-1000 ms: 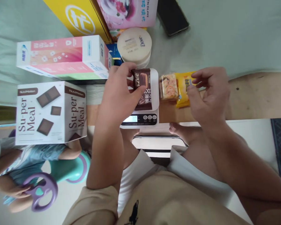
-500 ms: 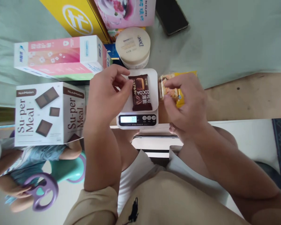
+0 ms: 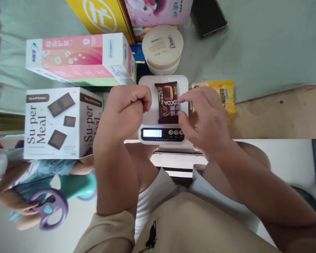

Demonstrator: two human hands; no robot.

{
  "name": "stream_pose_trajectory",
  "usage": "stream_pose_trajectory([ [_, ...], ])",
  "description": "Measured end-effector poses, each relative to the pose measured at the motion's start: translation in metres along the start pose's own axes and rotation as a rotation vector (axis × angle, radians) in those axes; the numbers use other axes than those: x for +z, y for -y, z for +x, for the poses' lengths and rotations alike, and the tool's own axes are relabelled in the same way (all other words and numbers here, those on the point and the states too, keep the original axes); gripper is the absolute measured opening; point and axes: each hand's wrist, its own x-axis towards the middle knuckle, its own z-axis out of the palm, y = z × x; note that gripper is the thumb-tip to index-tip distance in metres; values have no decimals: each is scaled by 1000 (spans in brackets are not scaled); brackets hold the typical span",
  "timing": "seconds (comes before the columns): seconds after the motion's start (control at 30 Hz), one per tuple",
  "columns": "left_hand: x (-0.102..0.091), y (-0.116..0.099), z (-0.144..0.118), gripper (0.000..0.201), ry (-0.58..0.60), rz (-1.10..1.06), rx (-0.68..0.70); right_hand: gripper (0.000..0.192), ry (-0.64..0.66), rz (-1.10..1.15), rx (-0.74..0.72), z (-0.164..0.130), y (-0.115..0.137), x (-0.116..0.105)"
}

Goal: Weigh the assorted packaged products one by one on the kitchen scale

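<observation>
A brown cocoa biscuit packet [image 3: 168, 103] lies flat on the white plate of a kitchen scale [image 3: 150, 119]. The lit display [image 3: 152, 133] seems to read 13. My left hand [image 3: 123, 112] is closed, its fingers curled in at the plate's left side, apart from the packet; nothing shows in it. At the packet's right edge, the thumb and forefinger of my right hand [image 3: 205, 117] are spread with a gap between them, touching or very near the wrapper. Partly behind that hand lies a yellow snack packet [image 3: 225, 93].
Behind the scale stands a Dove tub [image 3: 162, 49]. Left are a pink-and-white carton [image 3: 73, 56] and a Su-per Meal box [image 3: 52, 123]. A yellow box [image 3: 100, 14], a pink box [image 3: 160, 12] and a phone [image 3: 208, 17] are farther back. At lower left, another person's hand touches a purple steering wheel [image 3: 64, 211].
My right hand has moved left from the yellow packet to the cocoa packet's edge. My left hand has drawn back and curled its fingers. The display reading has dropped, and the view has shifted.
</observation>
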Motion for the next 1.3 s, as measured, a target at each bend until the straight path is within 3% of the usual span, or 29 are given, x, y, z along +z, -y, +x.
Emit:
stream_pose_trajectory([
  [0.13, 3, -2, 2, 28, -80, 145, -175, 25, -66, -46, 23, -2, 0, 9],
  [0.23, 7, -4, 2, 19, -110, 186, -185, 29, -62, -42, 52, -5, 0, 16],
  [0.3, 9, -7, 1, 11, -65, 157, -157, 32, -7, -17, 74, -7, 1, 18],
  [0.5, 14, -10, -1, 25, 25, 52, -70, 36, 51, 166, 116, -8, 4, 13],
  [0.67, 25, -11, -2, 38, 35, -170, 157, 35, -111, 301, 66, -9, -3, -8],
  [0.83, 42, -23, 2, 42, 149, -254, 272, 31, -338, 315, 146, -12, -47, -26],
  [0.97, 47, -25, 7, 46, 92, -215, 325, 35, -502, 315, 196, -23, -103, -40],
  [1.1, 47, -24, 9, 45, 49, -182, 305, 39, -379, 167, 317, -35, -129, -52],
  [1.3, 52, -21, 14, 36, 16, -166, 366, 31, -270, 105, 248, -33, -107, -42],
])
